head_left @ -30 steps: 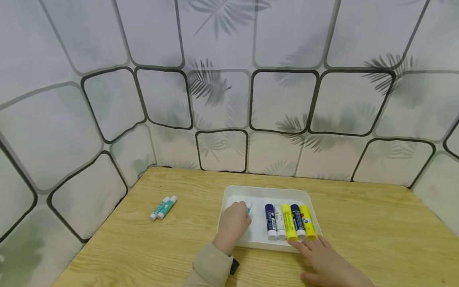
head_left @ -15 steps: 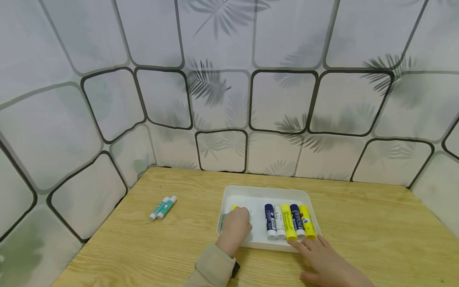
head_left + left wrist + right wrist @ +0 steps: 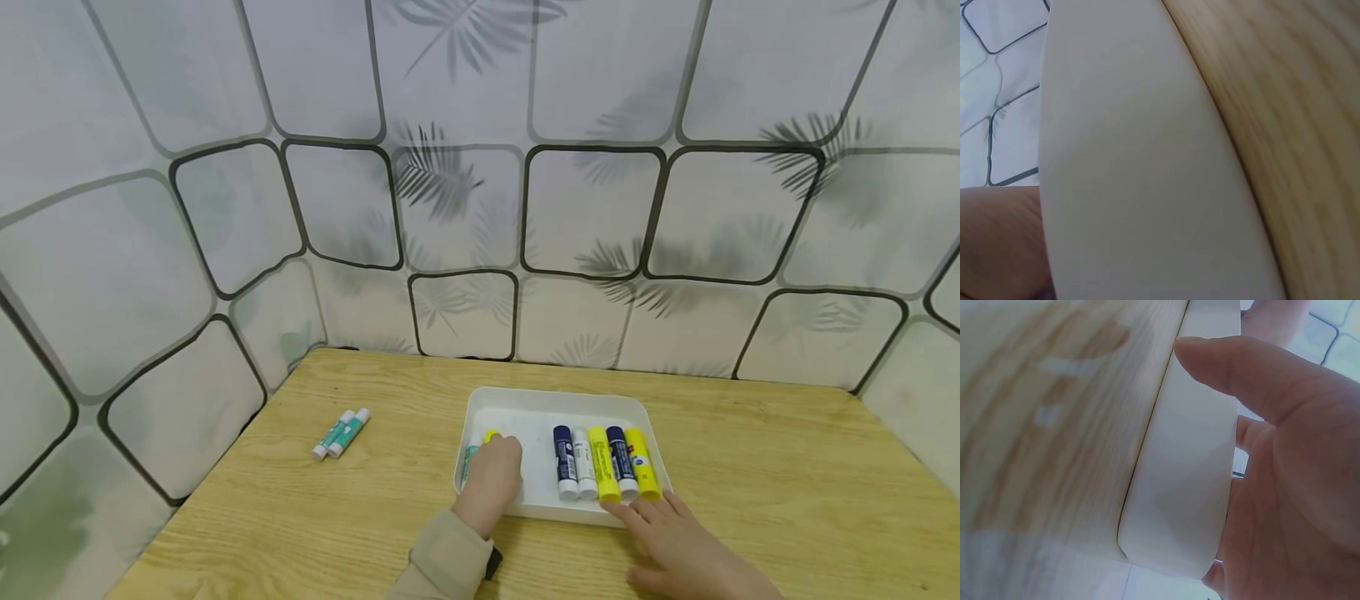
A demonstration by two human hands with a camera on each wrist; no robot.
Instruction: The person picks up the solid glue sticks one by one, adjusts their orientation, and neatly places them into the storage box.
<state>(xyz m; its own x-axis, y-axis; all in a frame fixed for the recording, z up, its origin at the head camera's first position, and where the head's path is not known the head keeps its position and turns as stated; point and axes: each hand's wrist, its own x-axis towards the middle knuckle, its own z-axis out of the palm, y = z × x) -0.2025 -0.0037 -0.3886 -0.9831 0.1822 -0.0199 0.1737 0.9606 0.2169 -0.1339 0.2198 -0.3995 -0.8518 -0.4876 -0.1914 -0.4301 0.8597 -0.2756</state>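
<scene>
A shallow white tray (image 3: 555, 402) sits on the table. My left hand (image 3: 489, 479) is inside its left part, knuckles up; its fingertips are hidden, so any hold is unseen. A green and white glue stick (image 3: 470, 460) and the yellow end of another glue stick (image 3: 491, 435) show beside and behind this hand. My right hand (image 3: 678, 537) holds the tray's front wall near the right corner, its thumb (image 3: 1222, 365) against the outside and its fingers over the rim. A row of glue sticks lies there: dark blue (image 3: 566, 462), white (image 3: 585, 465), yellow (image 3: 604, 463), dark blue (image 3: 622, 463), yellow (image 3: 642, 464).
Two green and white glue sticks (image 3: 348, 432) lie side by side on the wooden table (image 3: 405, 392), left of the tray. A patterned curtain (image 3: 465, 208) rises behind the table's back edge and along its left side.
A green and white glue stick seen at my left hand's right side is now out of sight. The green and yellow ones at its left have come into view. My right hand keeps its place.
</scene>
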